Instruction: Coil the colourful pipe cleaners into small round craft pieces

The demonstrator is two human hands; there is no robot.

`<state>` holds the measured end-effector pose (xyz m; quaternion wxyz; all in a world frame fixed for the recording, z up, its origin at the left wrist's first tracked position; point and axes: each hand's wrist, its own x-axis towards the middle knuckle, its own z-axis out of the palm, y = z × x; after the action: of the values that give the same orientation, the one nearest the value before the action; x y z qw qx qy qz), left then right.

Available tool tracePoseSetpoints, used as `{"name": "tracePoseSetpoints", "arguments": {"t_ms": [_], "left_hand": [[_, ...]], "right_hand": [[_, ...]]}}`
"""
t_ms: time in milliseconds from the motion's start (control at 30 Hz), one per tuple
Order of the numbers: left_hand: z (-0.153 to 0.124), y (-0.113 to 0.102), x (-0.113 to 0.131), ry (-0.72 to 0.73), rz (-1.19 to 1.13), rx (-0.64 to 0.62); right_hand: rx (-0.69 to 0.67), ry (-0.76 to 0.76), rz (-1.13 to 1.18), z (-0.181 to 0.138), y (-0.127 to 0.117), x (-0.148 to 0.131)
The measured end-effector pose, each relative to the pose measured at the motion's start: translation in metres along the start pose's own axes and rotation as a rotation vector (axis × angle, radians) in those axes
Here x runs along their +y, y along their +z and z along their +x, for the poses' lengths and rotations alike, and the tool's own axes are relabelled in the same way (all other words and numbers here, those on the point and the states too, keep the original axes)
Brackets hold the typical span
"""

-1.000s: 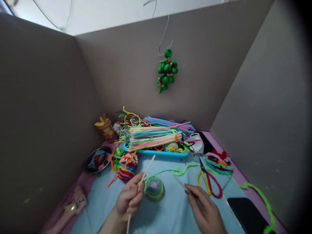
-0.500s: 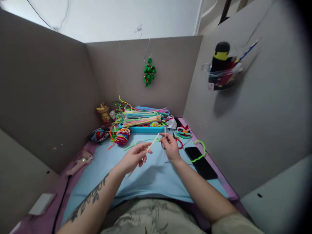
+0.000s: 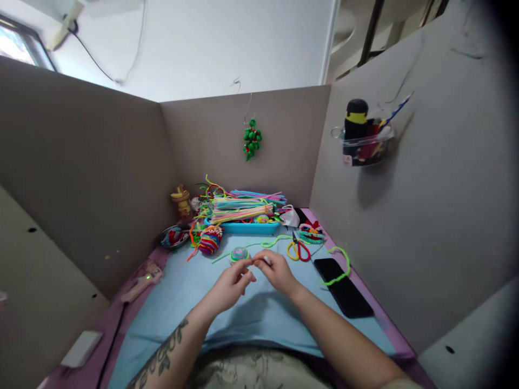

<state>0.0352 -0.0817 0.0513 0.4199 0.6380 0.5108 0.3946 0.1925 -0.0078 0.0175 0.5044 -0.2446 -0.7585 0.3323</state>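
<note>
Over the middle of the blue cloth, my left hand and my right hand meet fingertip to fingertip. The left thumb and forefinger are pinched together; a pale bit that looks like the cream pipe cleaner peeks out below them, mostly hidden. My right fingers are curled round a thin whitish stick, of which only a short end shows. Just behind the left fingers lies a round coil of pastel pipe cleaner. Scissors with yellow and red handles rest beyond my right hand.
A blue tray heaped with pipe cleaners stands at the back. A striped ball-like piece and a bowl are left. A pink glue gun lies far left, a black phone right. Grey partitions enclose the table.
My hands have come together; they were apart, the left holding a long cream pipe cleaner and the right an upright whitish stick. The pastel coil and scissors show more fully, and the view has tilted up.
</note>
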Motion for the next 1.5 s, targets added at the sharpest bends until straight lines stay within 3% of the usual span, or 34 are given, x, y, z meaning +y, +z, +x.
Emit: {"name": "tracePoseSetpoints", "arguments": {"t_ms": [133,267,433,967,1233,1500], "left_hand": [[0.008,0.002,-0.012,-0.018,-0.103,0.122],[0.007,0.001,-0.024,-0.133,-0.299,0.121],[0.006,0.004,-0.032,-0.132,-0.417,0.138],[0.005,0.013,-0.04,-0.075,-0.377,0.24],[0.004,0.009,-0.042,-0.05,-0.302,0.23],[-0.003,0.01,-0.038,-0.081,-0.343,0.201]], "right_hand": [[-0.046,-0.078,-0.05,-0.007,0.009,0.0],[0.006,-0.09,-0.078,-0.006,0.005,0.005],[0.027,-0.09,-0.098,-0.006,0.007,0.004],[0.016,0.103,-0.026,-0.01,0.019,0.01],[-0.043,0.199,0.205,-0.012,0.023,0.011],[-0.046,0.077,0.061,-0.014,0.02,0.013]]}}
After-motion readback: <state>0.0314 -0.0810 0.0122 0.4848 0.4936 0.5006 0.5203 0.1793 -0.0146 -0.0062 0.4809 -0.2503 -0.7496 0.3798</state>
